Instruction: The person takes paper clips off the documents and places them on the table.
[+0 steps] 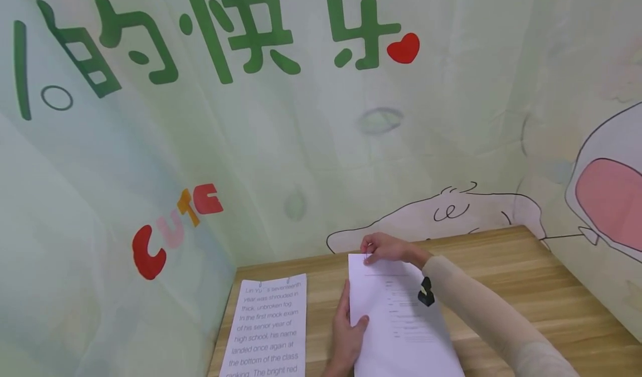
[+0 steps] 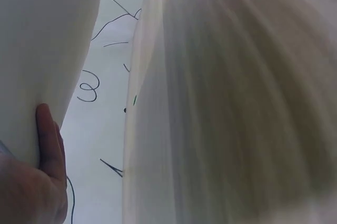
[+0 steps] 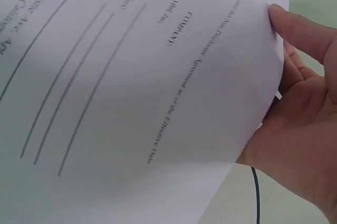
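Note:
A white printed sheet (image 1: 386, 321) stands tilted above the table, its small text facing me. My left hand (image 1: 347, 335) grips its left edge, thumb in front and fingers behind. In the left wrist view, fingers of the left hand (image 2: 50, 155) lie along the pale back of the paper (image 2: 47, 50). At the top left corner, my right hand (image 1: 388, 247) pinches the top edge; a thin, small thing shows at its fingertips, too small to tell. The right wrist view shows the right thumb (image 3: 300, 29) on the edge of the printed page (image 3: 131, 92), with the other fingers partly hidden behind it.
Left of the hands, a large-print sheet (image 1: 266, 332) lies on the wooden table (image 1: 501, 265), two clips at its top edge. A printed curtain (image 1: 301, 143) hangs behind and at the sides. A small black piece (image 1: 426, 292) sits by the right cuff.

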Demonstrator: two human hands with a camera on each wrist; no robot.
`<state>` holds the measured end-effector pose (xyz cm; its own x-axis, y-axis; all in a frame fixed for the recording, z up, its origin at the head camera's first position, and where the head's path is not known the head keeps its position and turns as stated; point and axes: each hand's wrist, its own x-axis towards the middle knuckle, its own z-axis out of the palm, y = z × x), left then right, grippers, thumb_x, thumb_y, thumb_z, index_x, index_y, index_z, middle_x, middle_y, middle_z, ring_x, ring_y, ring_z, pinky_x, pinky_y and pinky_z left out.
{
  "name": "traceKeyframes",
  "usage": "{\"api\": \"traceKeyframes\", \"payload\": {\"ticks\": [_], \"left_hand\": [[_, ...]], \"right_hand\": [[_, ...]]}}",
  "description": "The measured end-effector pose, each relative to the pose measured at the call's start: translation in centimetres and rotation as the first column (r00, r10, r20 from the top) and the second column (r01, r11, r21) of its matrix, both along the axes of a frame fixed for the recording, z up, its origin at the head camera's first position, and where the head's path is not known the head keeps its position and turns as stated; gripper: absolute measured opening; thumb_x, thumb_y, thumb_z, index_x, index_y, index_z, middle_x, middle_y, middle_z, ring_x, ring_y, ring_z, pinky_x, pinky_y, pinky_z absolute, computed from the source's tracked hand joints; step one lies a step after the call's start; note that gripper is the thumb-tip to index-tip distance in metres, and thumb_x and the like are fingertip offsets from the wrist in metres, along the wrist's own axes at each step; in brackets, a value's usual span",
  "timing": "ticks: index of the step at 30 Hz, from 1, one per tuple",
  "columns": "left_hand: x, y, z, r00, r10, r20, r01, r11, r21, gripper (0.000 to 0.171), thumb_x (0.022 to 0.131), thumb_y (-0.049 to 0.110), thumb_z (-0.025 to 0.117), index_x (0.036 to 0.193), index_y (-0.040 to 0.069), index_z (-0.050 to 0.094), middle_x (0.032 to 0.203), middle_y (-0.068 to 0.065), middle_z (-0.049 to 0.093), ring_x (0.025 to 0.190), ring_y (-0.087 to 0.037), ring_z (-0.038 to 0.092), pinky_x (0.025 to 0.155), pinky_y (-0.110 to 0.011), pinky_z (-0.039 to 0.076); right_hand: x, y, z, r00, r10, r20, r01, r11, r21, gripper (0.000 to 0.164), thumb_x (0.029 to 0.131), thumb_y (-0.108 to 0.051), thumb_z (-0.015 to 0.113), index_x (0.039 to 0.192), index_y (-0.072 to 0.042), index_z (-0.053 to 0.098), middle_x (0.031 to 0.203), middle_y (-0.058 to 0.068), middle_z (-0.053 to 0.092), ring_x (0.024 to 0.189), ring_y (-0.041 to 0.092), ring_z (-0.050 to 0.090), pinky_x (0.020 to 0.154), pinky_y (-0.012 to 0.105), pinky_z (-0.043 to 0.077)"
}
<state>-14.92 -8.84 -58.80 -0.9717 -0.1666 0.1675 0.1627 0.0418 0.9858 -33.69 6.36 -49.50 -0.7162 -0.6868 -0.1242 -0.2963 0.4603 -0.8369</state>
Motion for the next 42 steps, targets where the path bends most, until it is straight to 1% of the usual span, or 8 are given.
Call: {"api": "traceKeyframes", "payload": {"ticks": [5,8,13,18,25,32,38,42], "left_hand": [[0.0,0.5,-0.5,1.000,-0.023,-0.010,0.023,1.000,0.019,0.093,0.082,-0.023,0.061,0.166,0.004,0.030,0.173,-0.019,0.027,0.157,-0.035,0.027,0.116,-0.011,0.033],[0.1,0.7,-0.7,1.000,-0.012,-0.013,0.012,1.000,0.012,0.092,0.082,-0.023,0.061,0.165,0.003,0.031,0.172,-0.021,0.028,0.157,-0.036,0.026,0.114,-0.007,0.030],[0.1,0.9,-0.7,0.999,0.015,-0.035,-0.015,1.000,0.019,0.093,0.081,-0.022,0.062,0.165,0.003,0.032,0.170,-0.022,0.032,0.152,-0.037,0.035,0.111,-0.011,0.040],[-0.2,0.7,-0.4,0.998,0.001,-0.060,0.001,0.999,0.039,0.091,0.083,-0.020,0.062,0.166,0.001,0.029,0.170,-0.024,0.031,0.150,-0.039,0.039,0.110,-0.018,0.047],[-0.2,0.7,0.1,0.999,-0.003,-0.044,0.005,0.999,0.046,0.091,0.084,-0.021,0.061,0.166,0.000,0.027,0.172,-0.024,0.028,0.153,-0.038,0.035,0.110,-0.013,0.044],[0.0,0.7,0.1,0.999,0.002,-0.043,0.000,0.999,0.041,0.090,0.083,-0.021,0.060,0.165,-0.002,0.028,0.171,-0.026,0.026,0.155,-0.040,0.030,0.115,-0.019,0.042],[-0.1,0.7,0.0,1.000,0.010,-0.029,-0.009,0.999,0.032,0.088,0.084,-0.019,0.061,0.165,-0.001,0.030,0.171,-0.026,0.028,0.153,-0.041,0.034,0.114,-0.023,0.046],[0.1,0.6,-0.1,0.999,0.007,-0.032,-0.006,0.999,0.034,0.089,0.083,-0.020,0.062,0.164,-0.001,0.032,0.171,-0.025,0.027,0.155,-0.040,0.028,0.119,-0.026,0.040]], "right_hand": [[0.2,0.5,0.2,0.999,-0.020,0.030,0.020,1.000,0.001,0.018,0.090,-0.005,0.077,0.103,-0.005,0.065,0.085,0.000,0.061,0.082,0.015,0.052,0.076,0.027,0.042],[0.3,0.5,0.0,0.999,-0.038,0.031,0.038,0.999,0.012,0.020,0.088,-0.005,0.080,0.101,-0.006,0.065,0.086,0.001,0.061,0.082,0.016,0.053,0.074,0.027,0.043],[0.2,0.1,-0.1,0.997,-0.077,0.014,0.076,0.997,0.022,0.020,0.087,-0.005,0.081,0.099,-0.008,0.065,0.088,0.002,0.062,0.083,0.017,0.053,0.072,0.028,0.042],[0.3,-0.6,0.4,0.997,-0.082,0.015,0.082,0.997,-0.004,0.020,0.087,-0.001,0.078,0.101,-0.005,0.063,0.088,0.003,0.061,0.084,0.017,0.052,0.072,0.028,0.041],[0.6,-0.7,0.3,0.997,-0.065,0.035,0.067,0.997,-0.049,0.021,0.088,0.004,0.072,0.103,-0.004,0.060,0.088,0.002,0.060,0.083,0.016,0.053,0.075,0.027,0.042],[1.1,-0.9,-0.1,0.997,-0.073,0.021,0.074,0.995,-0.072,0.023,0.087,0.004,0.069,0.106,-0.002,0.059,0.096,0.004,0.061,0.089,0.017,0.054,0.079,0.028,0.042],[1.0,-1.0,-0.2,0.996,-0.087,-0.005,0.086,0.994,-0.074,0.021,0.088,0.005,0.066,0.106,-0.001,0.059,0.097,0.006,0.062,0.090,0.019,0.054,0.079,0.029,0.043],[0.5,-1.1,-0.4,0.996,-0.090,-0.029,0.086,0.989,-0.117,0.020,0.087,0.008,0.065,0.105,0.004,0.058,0.094,0.008,0.062,0.086,0.017,0.055,0.076,0.026,0.044]]}}
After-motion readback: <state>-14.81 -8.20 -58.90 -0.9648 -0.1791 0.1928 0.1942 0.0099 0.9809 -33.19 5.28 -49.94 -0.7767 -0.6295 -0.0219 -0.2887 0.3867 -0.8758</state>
